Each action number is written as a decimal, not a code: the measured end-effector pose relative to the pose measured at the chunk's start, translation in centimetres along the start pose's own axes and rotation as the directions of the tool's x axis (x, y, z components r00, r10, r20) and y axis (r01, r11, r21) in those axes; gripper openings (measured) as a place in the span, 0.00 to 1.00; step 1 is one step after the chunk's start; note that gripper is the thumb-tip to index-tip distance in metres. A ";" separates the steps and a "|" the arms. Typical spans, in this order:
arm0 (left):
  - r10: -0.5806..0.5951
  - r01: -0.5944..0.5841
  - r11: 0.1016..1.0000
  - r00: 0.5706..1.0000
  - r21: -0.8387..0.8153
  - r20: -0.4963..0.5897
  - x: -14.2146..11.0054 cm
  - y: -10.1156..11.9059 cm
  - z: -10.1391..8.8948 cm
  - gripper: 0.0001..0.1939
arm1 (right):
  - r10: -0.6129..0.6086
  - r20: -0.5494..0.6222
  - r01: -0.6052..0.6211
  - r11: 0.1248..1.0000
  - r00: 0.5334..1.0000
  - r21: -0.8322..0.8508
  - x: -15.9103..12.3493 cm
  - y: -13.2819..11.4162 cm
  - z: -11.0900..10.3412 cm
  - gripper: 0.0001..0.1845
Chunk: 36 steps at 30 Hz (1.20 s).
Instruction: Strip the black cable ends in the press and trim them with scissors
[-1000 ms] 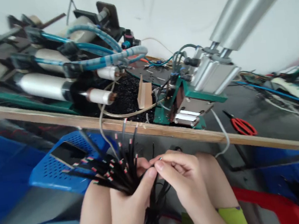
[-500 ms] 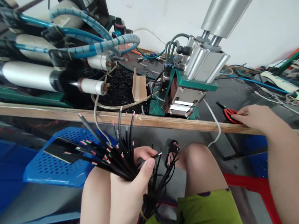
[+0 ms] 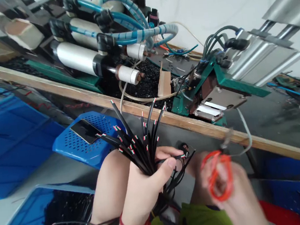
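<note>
A bundle of black cables (image 3: 140, 149) is wrapped in my left hand (image 3: 149, 180), their cut ends fanning up and showing red, white and green cores. One cable end pokes out to the right between thumb and fingers. My right hand (image 3: 227, 186), blurred by motion, grips red-handled scissors (image 3: 217, 177) to the right of the bundle and apart from it. The blades point upward and are smeared. Lower lengths of the cables hang over my lap.
A wooden bench edge (image 3: 183, 123) crosses in front, with a green-framed pneumatic machine (image 3: 218, 94) and silver cylinders (image 3: 77, 59) on it. A blue stool (image 3: 75, 147) bears a phone (image 3: 86, 130). At lower left stands a blue bin (image 3: 19, 219) of black cables.
My right hand has lifted the scissors off the bench and brought them left, toward the bundle. My left hand still holds the cables. The view has swung left.
</note>
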<state>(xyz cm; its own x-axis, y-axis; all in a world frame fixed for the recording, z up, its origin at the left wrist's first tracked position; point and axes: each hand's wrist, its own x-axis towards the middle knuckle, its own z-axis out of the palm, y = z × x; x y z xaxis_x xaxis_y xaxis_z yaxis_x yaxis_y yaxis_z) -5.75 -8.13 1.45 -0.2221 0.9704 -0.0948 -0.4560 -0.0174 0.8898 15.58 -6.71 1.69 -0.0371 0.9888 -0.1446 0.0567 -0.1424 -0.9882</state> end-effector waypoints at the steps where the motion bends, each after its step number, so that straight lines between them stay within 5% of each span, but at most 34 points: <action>1: -0.005 0.005 1.000 1.000 0.001 -0.005 0.0 0.1 0.1 0.08 | 0.121 0.096 -0.124 0.992 0.988 0.022 -0.8 0.8 1.6 0.37; 3: -0.010 0.010 1.000 1.000 0.017 -0.006 -0.1 0.3 0.1 0.10 | 0.201 0.241 -0.210 0.978 0.949 0.009 -1.6 1.8 3.5 0.38; 8: -0.012 0.010 0.999 0.999 0.052 0.035 0.1 0.5 -0.1 0.11 | 0.026 0.514 0.002 0.999 0.858 -0.054 -0.6 1.5 2.5 0.43; 13: -0.017 0.017 1.000 0.999 0.008 0.047 0.3 0.7 0.1 0.09 | 0.047 0.434 0.001 0.994 0.900 -0.109 -0.6 0.9 2.6 0.43; 18: -0.029 0.032 0.998 0.998 -0.052 0.055 0.1 0.6 0.1 0.09 | -0.109 0.454 0.135 0.991 0.884 -0.024 -0.8 1.8 3.3 0.40; 36: 0.049 -0.046 0.998 0.997 -0.038 0.056 0.5 0.7 0.1 0.11 | -0.149 0.425 0.210 0.973 0.893 -0.100 -0.4 1.5 2.6 0.40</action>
<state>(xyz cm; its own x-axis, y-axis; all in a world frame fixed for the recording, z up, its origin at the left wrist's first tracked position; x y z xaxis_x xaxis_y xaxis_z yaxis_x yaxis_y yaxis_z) -6.04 -7.66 2.05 -0.1957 0.9803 -0.0266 -0.4774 -0.0716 0.8757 13.05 -7.49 0.09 -0.4654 0.8851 -0.0035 0.1475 0.0736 -0.9863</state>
